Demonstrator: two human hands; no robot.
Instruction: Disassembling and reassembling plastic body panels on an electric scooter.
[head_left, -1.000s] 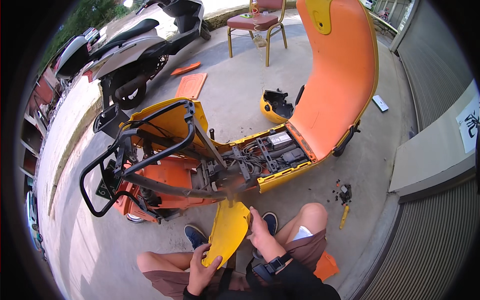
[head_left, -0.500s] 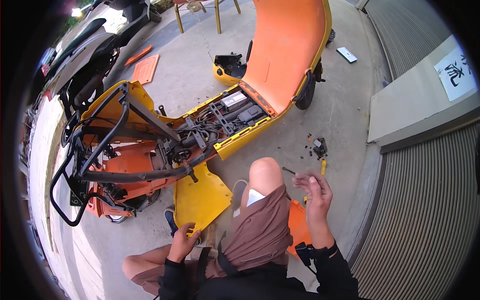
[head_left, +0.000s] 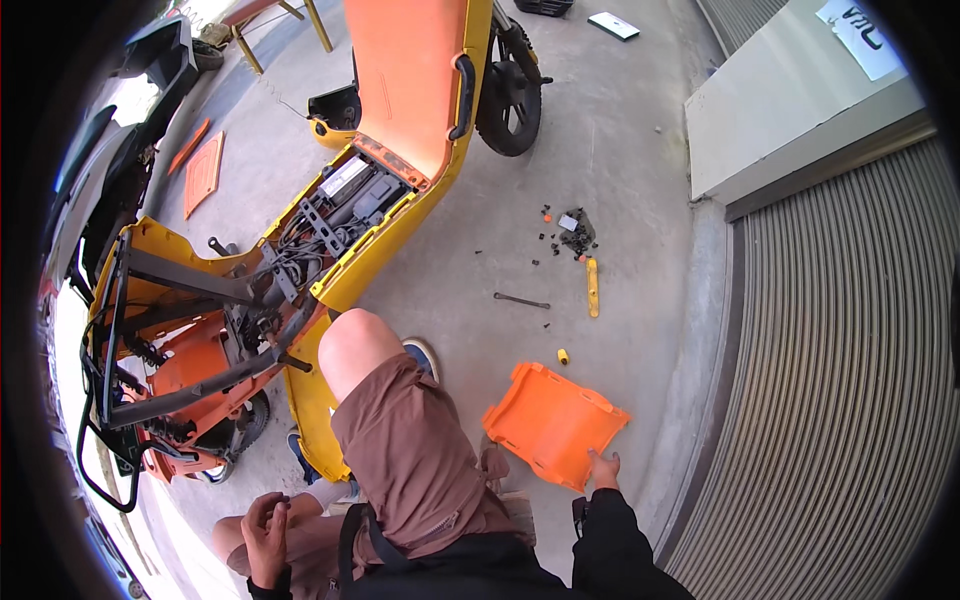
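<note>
My right hand (head_left: 604, 470) grips the near right edge of a bright orange plastic panel (head_left: 555, 420), its thumb and fingers at the rim. My left hand (head_left: 265, 535) is beside my bent left leg, fingers curled and fingertips pinched together. A small dark bit shows at those fingertips, too small to name. Left of me stands a partly stripped yellow-and-orange scooter (head_left: 395, 240) with its frame and wiring exposed. A yellow panel (head_left: 318, 425) lies below it, partly hidden by my leg.
Ahead on the concrete lie a dark wrench-like tool (head_left: 521, 300), a pile of small dark fasteners (head_left: 577, 235), a yellow strip (head_left: 593, 288) and a small yellow piece (head_left: 563, 356). A ribbed shutter (head_left: 830, 400) runs along the right. Orange panels (head_left: 204, 175) lie far left.
The view has swung to the right. My right hand has come down from near the dark tool onto the orange panel. My left hand has moved away from the yellow panel's edge.
</note>
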